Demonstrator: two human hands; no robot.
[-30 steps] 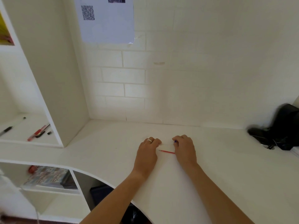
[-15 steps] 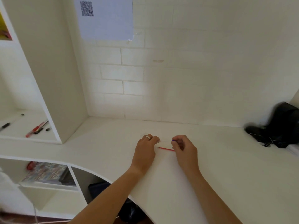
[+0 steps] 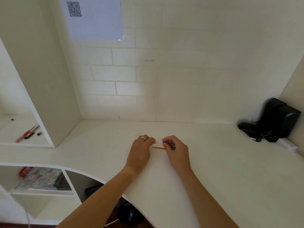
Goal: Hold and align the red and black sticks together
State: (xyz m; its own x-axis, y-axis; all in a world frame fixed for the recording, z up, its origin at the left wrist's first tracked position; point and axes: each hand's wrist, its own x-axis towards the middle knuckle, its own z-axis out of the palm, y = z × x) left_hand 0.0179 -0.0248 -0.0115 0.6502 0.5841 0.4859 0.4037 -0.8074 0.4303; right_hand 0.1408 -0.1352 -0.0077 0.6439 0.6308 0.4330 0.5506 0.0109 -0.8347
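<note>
Both hands meet at the middle of the white desk (image 3: 213, 170). My left hand (image 3: 141, 150), a ring on one finger, has its fingers curled over one end of a pale, see-through pen barrel (image 3: 158, 142). My right hand (image 3: 177, 150) pinches the barrel's other end, where a small blue cap (image 3: 164, 142) shows at the fingertips. A thin red refill (image 3: 158, 147) lies on the desk just below the barrel, between the two hands. How much of the barrel the left fingers cover is hidden.
A black bag with cords (image 3: 273, 124) sits at the back right corner, a white strip (image 3: 287, 144) beside it. Red and black pens (image 3: 27, 134) lie on the left shelf. A patterned book (image 3: 41, 178) fills the cubby below. A QR-code sheet (image 3: 93, 17) hangs on the brick wall.
My right hand has lifted and turned so its fingertips pinch the blue-capped end. The left hand and the red refill stay where they were. The view shifted slightly.
</note>
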